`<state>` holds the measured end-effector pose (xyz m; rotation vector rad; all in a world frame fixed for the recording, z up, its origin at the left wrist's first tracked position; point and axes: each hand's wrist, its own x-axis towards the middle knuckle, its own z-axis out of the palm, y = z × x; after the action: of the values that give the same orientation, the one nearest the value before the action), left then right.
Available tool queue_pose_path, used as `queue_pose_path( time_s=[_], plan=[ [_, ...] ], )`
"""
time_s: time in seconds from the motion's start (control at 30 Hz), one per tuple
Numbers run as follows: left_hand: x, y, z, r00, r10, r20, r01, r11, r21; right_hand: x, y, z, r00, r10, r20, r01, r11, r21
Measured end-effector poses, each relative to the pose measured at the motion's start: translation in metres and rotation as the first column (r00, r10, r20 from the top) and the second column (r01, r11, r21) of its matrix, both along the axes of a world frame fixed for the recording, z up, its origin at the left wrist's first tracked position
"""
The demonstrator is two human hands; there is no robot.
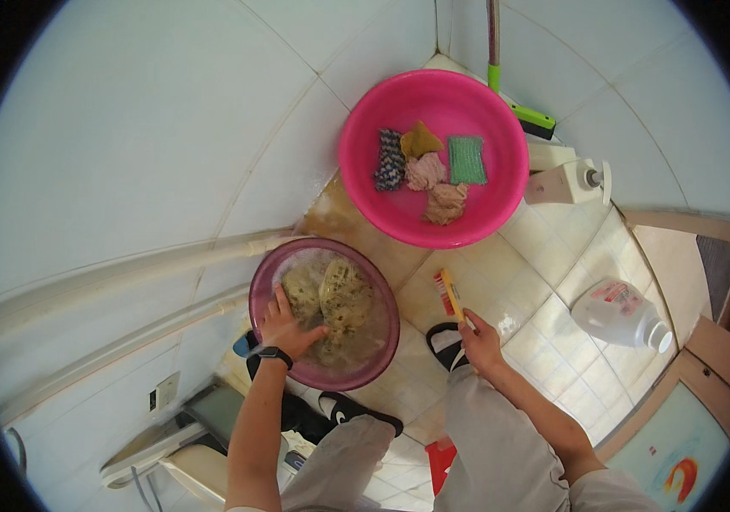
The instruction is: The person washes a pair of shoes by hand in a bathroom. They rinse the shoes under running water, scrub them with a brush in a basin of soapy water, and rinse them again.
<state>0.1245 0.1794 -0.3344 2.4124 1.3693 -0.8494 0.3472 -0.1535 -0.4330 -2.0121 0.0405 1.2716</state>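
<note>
A purple plastic basin (390, 320) of cloudy, sudsy water stands on the tiled floor before me. In the water lie two rounded, pale yellowish items with dark specks (349, 297), perhaps slippers; the murky water blurs their outline. My left hand (288, 329), a dark watch on its wrist, reaches over the basin's near left rim. Its fingers are spread over the left item, gripping nothing that I can see. To the right of the basin, my right hand (481, 339) holds a scrubbing brush (447, 291) by its yellow handle, its red and white bristles facing left, clear of the basin.
A bright pink basin (506, 198) holds several cloths and a green scouring pad (467, 160). Right of it are a pump bottle (560, 182) and a green-and-black floor squeegee (535, 121). A clear jug (615, 313) lies nearer the doorway. Pipes (237, 249) line the left wall.
</note>
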Motion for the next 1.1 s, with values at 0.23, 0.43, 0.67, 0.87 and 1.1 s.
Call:
queue_pose_path(
  time_s=[0.23, 0.43, 0.67, 0.87, 1.1],
  plan=[
    [-0.014, 0.003, 0.016, 0.995, 0.104, 0.005, -0.104, 0.995, 0.006, 0.002, -0.002, 0.002, 0.999, 0.012, 0.041, -0.011, 1.000, -0.018],
    [-0.036, -0.033, 0.047, 0.774, 0.186, 0.605, -0.278, 0.959, 0.060, 0.000, 0.002, 0.000, 0.999, -0.036, -0.040, 0.038, 0.998, 0.058],
    [-0.020, -0.025, -0.019, 0.838, 0.118, 0.533, -0.241, 0.956, 0.167, 0.003, -0.005, -0.008, 0.994, -0.032, 0.105, 0.032, 0.999, 0.007],
    [-0.032, -0.020, -0.092, 0.954, 0.138, 0.265, -0.208, 0.943, 0.260, 0.004, -0.013, -0.006, 0.994, -0.023, 0.104, 0.029, 0.998, -0.059],
    [-0.028, -0.006, -0.083, 0.922, 0.333, 0.199, -0.353, 0.933, 0.070, 0.011, 0.012, 0.020, 0.997, -0.005, 0.075, 0.007, 1.000, -0.028]
  ],
)
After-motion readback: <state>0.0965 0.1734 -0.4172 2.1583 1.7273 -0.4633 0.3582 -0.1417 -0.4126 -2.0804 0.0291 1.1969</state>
